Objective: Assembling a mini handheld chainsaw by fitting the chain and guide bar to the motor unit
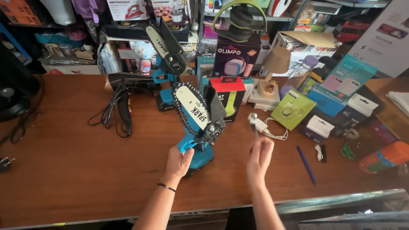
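Observation:
My left hand (179, 162) grips the blue handle of a small cordless chainsaw (198, 119), whose white bar and chain point up and away from me on the brown wooden counter (72, 162). My right hand (259, 156) is blurred and holds a thin metal tool (253, 121) upright, its shiny tip just right of the saw. A second, similar blue chainsaw (167, 55) stands behind the first. A white cable with a plug (268, 130) lies just beyond my right hand.
A black hair dryer with a coiled cord (121, 91) lies at the left. Boxed goods (232, 55), a small lamp (272, 72), green and blue packages (294, 108), a blue pen (306, 164), green scissors (347, 151) and an orange bottle (385, 156) crowd the back and right.

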